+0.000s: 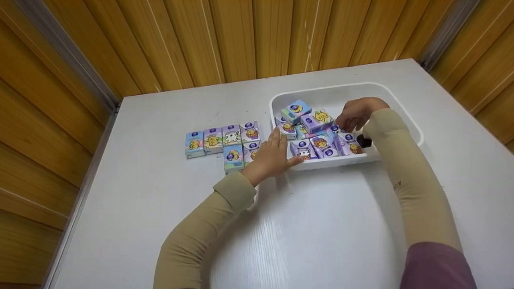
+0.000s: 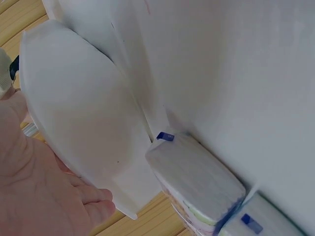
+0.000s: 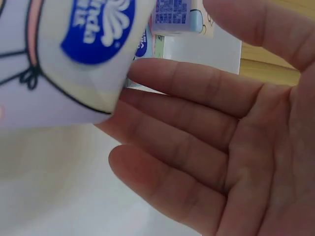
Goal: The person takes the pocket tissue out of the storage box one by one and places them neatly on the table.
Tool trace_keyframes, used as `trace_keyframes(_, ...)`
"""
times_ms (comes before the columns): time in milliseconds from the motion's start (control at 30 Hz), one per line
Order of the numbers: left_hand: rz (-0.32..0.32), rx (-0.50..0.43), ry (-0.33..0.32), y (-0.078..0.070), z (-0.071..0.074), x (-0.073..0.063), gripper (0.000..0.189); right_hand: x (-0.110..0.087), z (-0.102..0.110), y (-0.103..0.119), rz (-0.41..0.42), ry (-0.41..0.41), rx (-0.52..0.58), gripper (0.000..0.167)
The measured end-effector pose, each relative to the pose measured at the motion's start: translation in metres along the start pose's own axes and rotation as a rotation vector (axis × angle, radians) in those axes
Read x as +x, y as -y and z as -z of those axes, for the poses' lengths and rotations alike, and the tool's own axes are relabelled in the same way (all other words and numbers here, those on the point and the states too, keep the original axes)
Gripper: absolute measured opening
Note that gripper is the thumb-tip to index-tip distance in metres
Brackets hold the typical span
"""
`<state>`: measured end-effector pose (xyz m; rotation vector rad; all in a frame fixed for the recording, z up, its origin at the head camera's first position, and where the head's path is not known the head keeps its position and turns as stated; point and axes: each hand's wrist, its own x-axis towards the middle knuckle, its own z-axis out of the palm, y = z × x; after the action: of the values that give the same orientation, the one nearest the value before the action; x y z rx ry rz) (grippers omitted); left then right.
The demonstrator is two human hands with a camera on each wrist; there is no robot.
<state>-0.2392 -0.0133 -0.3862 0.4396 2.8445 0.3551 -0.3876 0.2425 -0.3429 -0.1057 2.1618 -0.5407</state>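
Note:
My left hand [image 1: 270, 157] rests at the front left corner of a white plastic tray [image 1: 345, 159], its fingers along the left rim and its thumb by the front rim. The left wrist view shows the palm beside the tray's outer wall [image 2: 74, 93]. Inside the tray, my right hand [image 1: 355, 114] is at the right of a pile of tissue packs. Its fingertips touch the edge of a purple tissue pack [image 3: 54, 88], while its thumb stands apart. Several purple and blue tissue packs, such as one with a yellow figure [image 1: 317, 120], lie in the tray, some stacked.
Left of the tray, several tissue packs [image 1: 213, 140] stand side by side in two rows on the white table [image 1: 132, 208]. My left hand partly hides the front row. Yellow wood-patterned panels [image 1: 257, 40] enclose the back and sides. A black device [image 1: 364, 141] shows below the right wrist.

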Motion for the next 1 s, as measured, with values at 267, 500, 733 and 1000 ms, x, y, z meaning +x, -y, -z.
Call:
trace_keyframes(267, 0.005, -0.013, -0.006, 0.001, 0.0, 0.0, 0.087, -0.006, -0.006, 0.003, 0.044, 0.009, -0.076, 0.052)
trace_keyframes(500, 0.003, -0.021, -0.009, 0.001, -0.001, 0.001, 0.088, -0.027, -0.018, 0.006, 0.19, -0.175, -0.27, 0.057)
trace_keyframes(733, 0.014, -0.027, -0.008, 0.0, -0.001, 0.002, 0.089, -0.042, -0.024, -0.024, 0.268, -0.4, -0.341, 0.061)
trace_keyframes(1000, 0.02, -0.04, -0.01, 0.0, -0.001, 0.001, 0.089, -0.045, -0.016, -0.082, 0.236, -0.515, -0.2, 0.076)
